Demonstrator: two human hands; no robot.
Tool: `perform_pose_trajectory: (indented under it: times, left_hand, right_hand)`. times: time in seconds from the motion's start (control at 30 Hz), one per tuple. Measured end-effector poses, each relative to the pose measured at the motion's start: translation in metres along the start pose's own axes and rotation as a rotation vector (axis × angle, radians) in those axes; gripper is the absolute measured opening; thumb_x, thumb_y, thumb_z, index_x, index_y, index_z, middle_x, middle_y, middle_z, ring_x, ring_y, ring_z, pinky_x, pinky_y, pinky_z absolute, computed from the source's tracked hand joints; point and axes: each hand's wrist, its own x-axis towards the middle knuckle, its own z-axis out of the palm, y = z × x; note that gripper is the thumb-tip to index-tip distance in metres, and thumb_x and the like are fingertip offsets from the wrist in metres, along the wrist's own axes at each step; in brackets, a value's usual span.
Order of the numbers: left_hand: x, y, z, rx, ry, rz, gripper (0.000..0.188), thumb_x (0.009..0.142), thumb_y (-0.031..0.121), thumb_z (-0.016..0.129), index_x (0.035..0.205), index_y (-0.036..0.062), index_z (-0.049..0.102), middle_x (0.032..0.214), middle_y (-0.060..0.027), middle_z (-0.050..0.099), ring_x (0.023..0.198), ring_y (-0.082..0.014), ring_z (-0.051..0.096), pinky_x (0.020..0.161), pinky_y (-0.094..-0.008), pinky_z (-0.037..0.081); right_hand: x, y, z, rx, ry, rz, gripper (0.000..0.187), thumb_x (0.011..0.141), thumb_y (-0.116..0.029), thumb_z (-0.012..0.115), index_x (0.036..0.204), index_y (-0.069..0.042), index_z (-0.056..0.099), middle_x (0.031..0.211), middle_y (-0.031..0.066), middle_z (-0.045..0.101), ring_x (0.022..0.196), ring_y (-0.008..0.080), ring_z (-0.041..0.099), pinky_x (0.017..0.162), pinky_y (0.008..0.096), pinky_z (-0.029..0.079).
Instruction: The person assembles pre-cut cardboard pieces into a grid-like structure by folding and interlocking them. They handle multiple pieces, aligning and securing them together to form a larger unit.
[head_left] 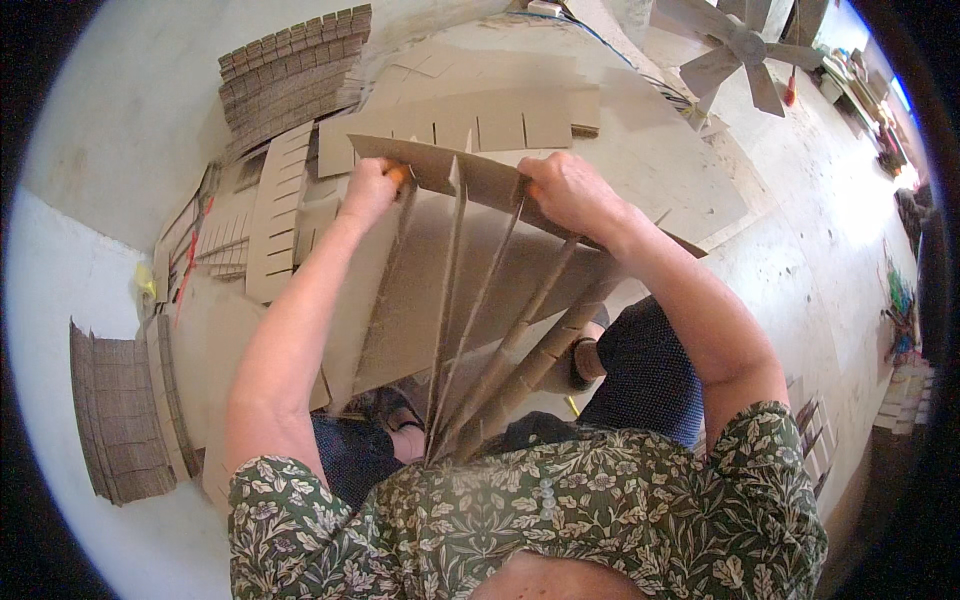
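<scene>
A long brown cardboard strip (487, 187) runs crosswise in front of me. Its left end is gripped by my left hand (371, 190), fingers closed. My right hand (575, 197) pinches the same strip right of its middle, also closed. Several slotted cardboard strips (452, 270) stand on edge below it, fanning out from near my lap and meeting the crosswise strip at its slots. Something orange shows at the fingers of both hands. Between my legs, a broad cardboard sheet (415, 300) lies behind the fanned strips. How deep the slots sit is hard to see.
Flat slotted cardboard pieces (500, 118) lie on the floor ahead. Stacks of cardboard strips stand at the far left (290, 75) and near left (120, 415). A fan with broad blades (745, 47) is at the far right, near cables (675, 97). A red strap (187, 262) lies left.
</scene>
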Motion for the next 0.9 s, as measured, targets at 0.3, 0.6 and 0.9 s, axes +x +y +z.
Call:
perform_pose_trajectory:
  times: [0.3, 0.6, 0.9]
  left_hand:
    - [-0.021, 0.008, -0.034, -0.526, 0.093, -0.175, 0.038, 0.093, 0.034, 0.058, 0.116, 0.0036, 0.062, 0.095, -0.0015, 0.064, 0.08, -0.0103, 0.057, 0.07, -0.0251, 0.044]
    - [-0.181, 0.003, -0.048, -0.275, 0.281, -0.1, 0.028, 0.095, 0.013, 0.055, 0.118, -0.0035, 0.059, 0.116, -0.0114, 0.063, 0.112, -0.0174, 0.055, 0.099, -0.0312, 0.04]
    - [-0.283, 0.041, -0.016, -0.201, 0.257, -0.084, 0.026, 0.092, 0.007, 0.055, 0.116, -0.0025, 0.06, 0.119, -0.0134, 0.06, 0.109, -0.0199, 0.056, 0.095, -0.0309, 0.042]
  right_hand:
    - [0.048, 0.008, 0.024, -0.143, -0.177, 0.018, 0.02, 0.083, -0.01, 0.051, 0.097, -0.004, 0.065, 0.091, 0.0211, 0.066, 0.085, 0.0385, 0.064, 0.075, 0.0458, 0.052]
    - [0.104, 0.1, -0.028, -0.285, -0.059, 0.196, 0.066, 0.08, -0.036, 0.069, 0.133, -0.006, 0.045, 0.119, 0.0172, 0.059, 0.112, 0.0356, 0.054, 0.095, 0.0427, 0.044]
    - [0.124, 0.154, 0.023, -0.361, -0.286, 0.26, 0.082, 0.068, -0.037, 0.079, 0.134, -0.007, 0.041, 0.129, 0.0181, 0.052, 0.121, 0.037, 0.047, 0.099, 0.0441, 0.041]
